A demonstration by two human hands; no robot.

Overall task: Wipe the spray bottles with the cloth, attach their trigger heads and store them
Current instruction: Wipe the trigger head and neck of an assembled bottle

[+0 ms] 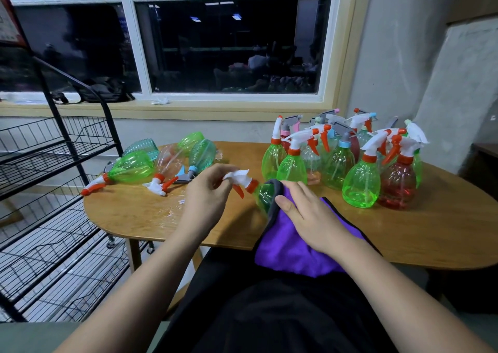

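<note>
Now left hand [207,191] on trigger head [239,178], right hand [310,212] on cloth [285,247]

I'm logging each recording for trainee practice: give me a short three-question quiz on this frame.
1. True or false: the right hand rests on the purple cloth draped over the green bottle.
2. What does the left hand pinch? A) the white trigger head B) a sponge C) a loose straw
3. Fill in: the right-side bottles on the table stand ____, while the left-side bottles lie on their sides.

Key: 1 true; 2 A; 3 upright.
</note>
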